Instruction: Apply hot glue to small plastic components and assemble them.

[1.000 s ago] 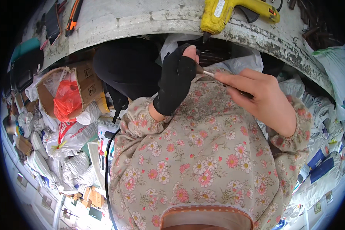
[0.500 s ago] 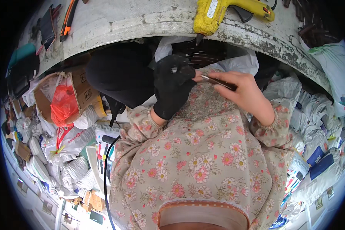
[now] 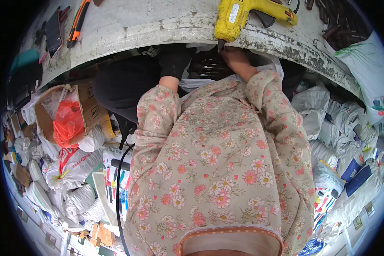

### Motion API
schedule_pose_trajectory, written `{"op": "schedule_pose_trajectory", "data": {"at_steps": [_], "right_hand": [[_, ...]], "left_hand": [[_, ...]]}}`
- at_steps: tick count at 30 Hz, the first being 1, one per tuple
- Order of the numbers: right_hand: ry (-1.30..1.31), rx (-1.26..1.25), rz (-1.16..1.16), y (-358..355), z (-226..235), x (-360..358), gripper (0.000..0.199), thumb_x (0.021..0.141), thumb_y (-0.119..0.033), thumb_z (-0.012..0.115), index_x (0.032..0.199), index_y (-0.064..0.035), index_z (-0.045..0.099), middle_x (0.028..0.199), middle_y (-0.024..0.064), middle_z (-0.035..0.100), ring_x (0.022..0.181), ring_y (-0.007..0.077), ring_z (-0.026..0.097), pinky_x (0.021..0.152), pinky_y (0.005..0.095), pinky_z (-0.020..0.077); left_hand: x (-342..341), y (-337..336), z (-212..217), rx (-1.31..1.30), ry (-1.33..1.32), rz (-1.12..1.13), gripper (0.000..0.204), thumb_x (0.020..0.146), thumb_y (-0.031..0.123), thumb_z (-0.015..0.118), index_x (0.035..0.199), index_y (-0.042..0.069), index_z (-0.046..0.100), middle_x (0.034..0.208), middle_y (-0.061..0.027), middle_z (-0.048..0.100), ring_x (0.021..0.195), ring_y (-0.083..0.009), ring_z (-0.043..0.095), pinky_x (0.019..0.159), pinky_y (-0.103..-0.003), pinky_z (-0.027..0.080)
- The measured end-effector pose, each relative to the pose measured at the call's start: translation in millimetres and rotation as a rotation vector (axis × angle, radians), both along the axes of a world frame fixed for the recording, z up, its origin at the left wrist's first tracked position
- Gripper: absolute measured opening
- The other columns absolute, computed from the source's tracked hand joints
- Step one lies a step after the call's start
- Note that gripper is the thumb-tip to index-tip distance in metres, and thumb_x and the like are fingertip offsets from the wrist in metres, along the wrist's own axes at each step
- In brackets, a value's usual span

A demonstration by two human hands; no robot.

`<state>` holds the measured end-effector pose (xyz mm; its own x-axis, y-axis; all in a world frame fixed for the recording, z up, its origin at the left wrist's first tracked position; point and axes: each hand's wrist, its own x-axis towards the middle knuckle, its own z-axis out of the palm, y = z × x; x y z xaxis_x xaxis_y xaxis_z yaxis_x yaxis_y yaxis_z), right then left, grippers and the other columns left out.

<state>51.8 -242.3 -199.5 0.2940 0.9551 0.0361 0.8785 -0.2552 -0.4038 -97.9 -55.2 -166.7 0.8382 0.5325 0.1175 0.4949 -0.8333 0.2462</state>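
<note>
My left hand point(image 3: 175, 64), in a black glove, reaches in below the table's front edge, and its fingers are hidden there. Bare and in shadow, my right hand point(image 3: 239, 62) sits under the same edge, just below the nozzle of a yellow glue gun point(image 3: 232, 21). I cannot make out what its fingers hold, if anything. Between the hands lies a heap of dark, shiny slender pieces point(image 3: 209, 66) in an open white plastic bag point(image 3: 196, 83) over my lap.
The worn white table point(image 3: 149, 27) curves across the top. On it are an orange-and-black utility knife point(image 3: 77, 25) and brown slender pieces point(image 3: 339, 32). An open cardboard box point(image 3: 89, 106) with a red bag stands left; stuffed white bags point(image 3: 345, 128) pile up right. A black cable point(image 3: 118, 192) hangs beside me.
Both hands have moved forward and apart, from above my lap to beneath the table edge. The dark slender piece with a shiny tip, earlier in my right hand, no longer shows.
</note>
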Motion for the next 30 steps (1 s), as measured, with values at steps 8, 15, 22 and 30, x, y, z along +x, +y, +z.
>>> {"op": "schedule_pose_trajectory", "data": {"at_steps": [8, 15, 22, 30], "right_hand": [[-0.109, -0.085, -0.103, 0.8, 8.5, -51.0, 0.063, 0.079, -0.048, 0.056, 0.125, -0.0076, 0.044, 0.116, 0.0207, 0.049, 0.109, 0.0370, 0.046, 0.095, 0.0492, 0.0291], [0.308, 0.347, -0.252, 101.2, -36.7, -48.1, 0.060, 0.078, -0.045, 0.060, 0.124, -0.0086, 0.049, 0.118, 0.0223, 0.050, 0.117, 0.0362, 0.041, 0.099, 0.0507, 0.0272], [0.635, -0.027, 0.047, 68.8, -21.8, -24.7, 0.069, 0.071, -0.047, 0.066, 0.125, -0.0073, 0.047, 0.121, 0.0220, 0.048, 0.118, 0.0369, 0.041, 0.100, 0.0492, 0.0275], [0.044, -0.102, 0.056, 56.5, -17.5, -60.7, 0.086, 0.057, -0.046, 0.075, 0.125, -0.0029, 0.045, 0.125, 0.0235, 0.044, 0.116, 0.0391, 0.041, 0.098, 0.0483, 0.0301]], "left_hand": [[-30.2, 7.5, -8.1, -0.115, -0.228, 0.036, 0.035, 0.075, 0.020, 0.063, 0.106, 0.003, 0.061, 0.107, -0.0159, 0.060, 0.101, -0.0308, 0.057, 0.087, -0.042, 0.044], [-22.2, 2.5, -1.8, -0.370, -0.629, 0.149, 0.033, 0.079, 0.011, 0.058, 0.111, 0.001, 0.056, 0.110, -0.0153, 0.059, 0.104, -0.0310, 0.055, 0.090, -0.038, 0.042], [-28.0, 1.1, -16.3, -0.380, -0.585, 0.179, 0.034, 0.080, 0.013, 0.056, 0.113, 0.002, 0.055, 0.113, -0.0157, 0.057, 0.106, -0.0313, 0.053, 0.094, -0.039, 0.039], [-36.6, 1.2, -31.8, -0.892, -0.841, 0.227, 0.045, 0.081, 0.006, 0.061, 0.122, -0.001, 0.045, 0.120, -0.0120, 0.052, 0.112, -0.0231, 0.048, 0.095, -0.036, 0.038]]}}
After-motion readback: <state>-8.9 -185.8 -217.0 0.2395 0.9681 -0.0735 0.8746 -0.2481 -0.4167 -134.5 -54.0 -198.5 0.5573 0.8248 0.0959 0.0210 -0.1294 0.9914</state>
